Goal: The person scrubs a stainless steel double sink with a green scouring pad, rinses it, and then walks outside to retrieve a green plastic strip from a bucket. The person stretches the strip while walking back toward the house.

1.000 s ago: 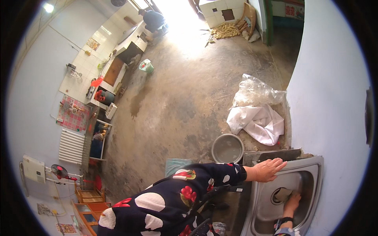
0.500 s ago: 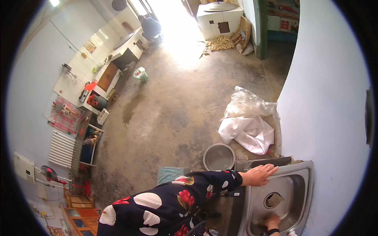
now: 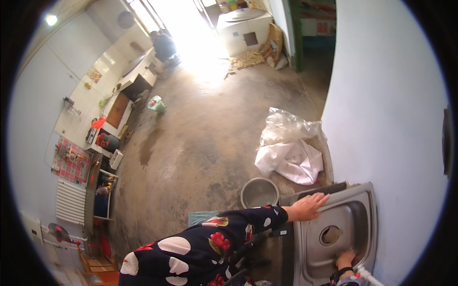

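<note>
My left hand [image 3: 309,207] lies flat on the far left rim of a stainless steel sink [image 3: 300,248], fingers stretched out and holding nothing. The sleeve on that arm is dark with white spots and red cherries. Down in the basin, towards its near right side, is my right hand [image 3: 345,259], with a black band at the wrist. Its fingers are too small and blurred to show whether they hold something. A round drain [image 3: 324,240] opens in the basin floor, and a pale brownish scrap [image 3: 335,234] lies over part of it. A white pipe [image 3: 369,276] sits beside my right wrist.
Past the sink, a round grey basin [image 3: 244,196] stands on the floor near a crumpled white cloth [image 3: 291,159] and clear plastic sheeting [image 3: 286,126]. Farther off are a green bin [image 3: 156,105], corn cobs [image 3: 248,59] and a crouching person [image 3: 164,46] by the bright doorway.
The view has shifted, moving the room leftward in the picture. My right hand has moved up and right within the sink, and more of its wrist shows. My left hand stays on the rim.
</note>
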